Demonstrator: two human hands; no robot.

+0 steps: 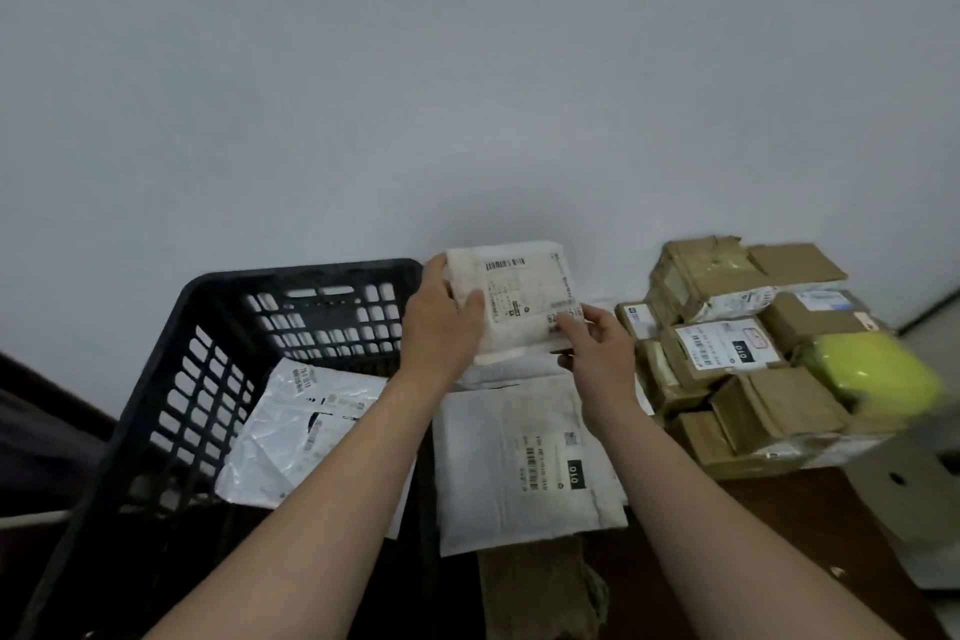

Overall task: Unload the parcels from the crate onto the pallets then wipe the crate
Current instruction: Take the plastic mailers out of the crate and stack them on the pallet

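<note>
Both hands grasp the white labelled parcel, left hand and right hand; best lay it flat on the far mailers, clear of the black crate

Crate at left, one flat parcel inside it. Right of crate: stack of flat mailers. Further right: pile of boxes against the wall. Small parcel held above the mailers, between both hands.
</note>
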